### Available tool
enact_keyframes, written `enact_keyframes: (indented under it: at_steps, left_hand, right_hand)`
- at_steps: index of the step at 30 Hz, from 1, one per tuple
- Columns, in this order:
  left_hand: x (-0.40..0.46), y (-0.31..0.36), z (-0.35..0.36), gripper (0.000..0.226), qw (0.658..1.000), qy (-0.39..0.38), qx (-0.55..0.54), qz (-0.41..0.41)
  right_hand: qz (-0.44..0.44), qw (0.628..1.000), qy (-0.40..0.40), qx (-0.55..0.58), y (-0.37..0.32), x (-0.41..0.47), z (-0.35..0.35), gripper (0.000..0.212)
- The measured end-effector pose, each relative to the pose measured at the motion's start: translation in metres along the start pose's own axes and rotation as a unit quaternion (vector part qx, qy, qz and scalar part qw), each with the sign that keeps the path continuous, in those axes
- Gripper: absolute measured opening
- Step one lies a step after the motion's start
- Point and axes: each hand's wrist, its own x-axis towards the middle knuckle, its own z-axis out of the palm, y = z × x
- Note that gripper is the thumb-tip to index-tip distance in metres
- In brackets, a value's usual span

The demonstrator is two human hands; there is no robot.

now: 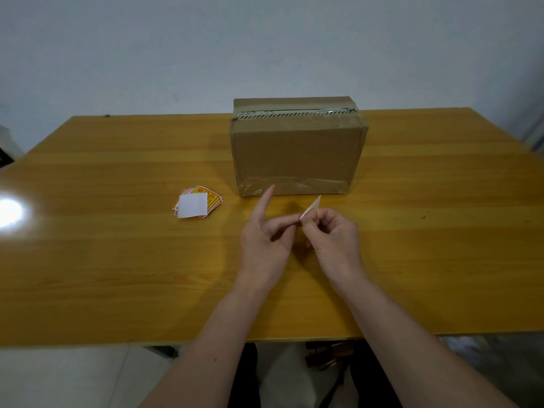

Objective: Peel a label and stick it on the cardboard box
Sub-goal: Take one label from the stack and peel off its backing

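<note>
A taped brown cardboard box (297,148) stands upright at the far middle of the wooden table (117,260). In front of it, both hands meet over the table. My right hand (332,240) pinches a small label (312,208), seen edge-on with its white side showing. My left hand (265,240) grips the same label at its near corner with thumb and middle fingers, the index finger pointing up toward the box. Left of the hands lies a small stack of red and yellow labels (197,205) with a white square sheet on top.
A bright light reflection (10,212) glares on the table's left side. The table's near edge runs just below my forearms, with pale floor and dark objects underneath. A plain wall stands behind the box.
</note>
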Motion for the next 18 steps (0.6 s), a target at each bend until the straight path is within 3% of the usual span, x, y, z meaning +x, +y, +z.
enact_keyframes:
  at_steps: [9, 18]
  left_hand:
    - [0.0032, 0.0056, -0.0040, 0.054, 0.994, 0.012, -0.092, -0.053]
    - [0.0045, 0.0051, -0.0051, 0.045, 0.995, 0.033, -0.076, -0.054]
  right_hand:
    - [-0.007, 1.000, -0.014, -0.007, 0.0011, 0.0002, 0.0007, 0.023]
    - [-0.020, 0.999, -0.022, -0.022, -0.0010, -0.0024, 0.0040, 0.025]
